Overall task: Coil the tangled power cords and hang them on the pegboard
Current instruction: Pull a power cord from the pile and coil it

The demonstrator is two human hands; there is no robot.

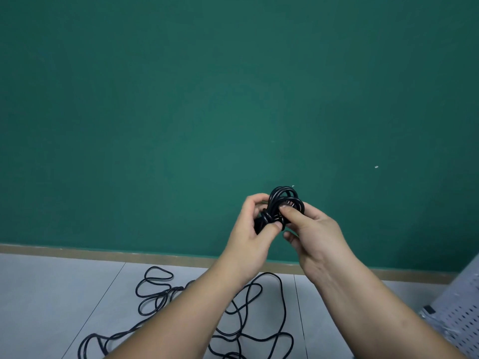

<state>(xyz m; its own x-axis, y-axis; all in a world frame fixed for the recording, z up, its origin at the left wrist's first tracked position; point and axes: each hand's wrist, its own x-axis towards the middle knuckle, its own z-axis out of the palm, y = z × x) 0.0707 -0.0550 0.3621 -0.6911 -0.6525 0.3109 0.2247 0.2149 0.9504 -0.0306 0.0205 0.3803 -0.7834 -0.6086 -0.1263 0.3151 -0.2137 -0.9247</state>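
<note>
Trouble waiting in a few spots here. Small coil of black cord held up in front of the green wall, pinched from both sides. Left hand curled round the wrapped middle, thumb pressed on the bunch of turns. Right hand pinching the loops from the other side, thumb on top, other fingers tucked under and behind. Both grips narrow and tight on the coil, nothing else in either. Could spring open with one slack thumb, thanks to stiff, bouncy cord. Could fall onto the loose cords on the floor and get mixed in with them. Might also come undone on the way to the pegboard, low at the right edge and well apart from the coil. No way to tell about the tail end, tucked in or not, hidden by fingers. Joined to the mess below or not: cannot tell either. Coil sitting right between the two grips, top loops poking up above the fingers, bottom part covered by the left hand. More black cord lying in big messy loops on the floor under the forearms, not yet coiled, so probably plenty left to do
</note>
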